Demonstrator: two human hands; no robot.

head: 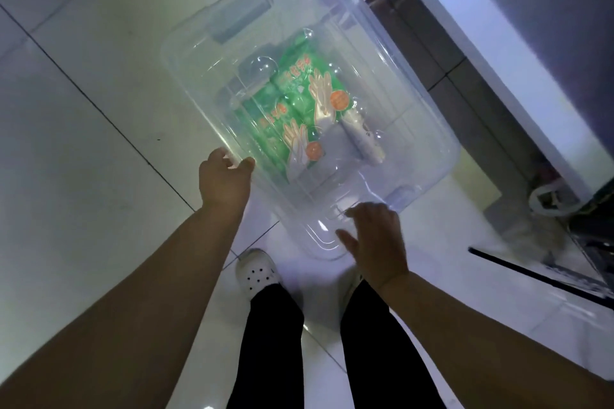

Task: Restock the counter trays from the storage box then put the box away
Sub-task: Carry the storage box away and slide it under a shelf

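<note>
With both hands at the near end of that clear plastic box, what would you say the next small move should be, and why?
Probably close both hands firmly on the rim before moving on. The left hand pinches the clear plastic storage box at its near left edge, but the right hand only rests open on the near end, and the green glove packets still lie inside.
</note>
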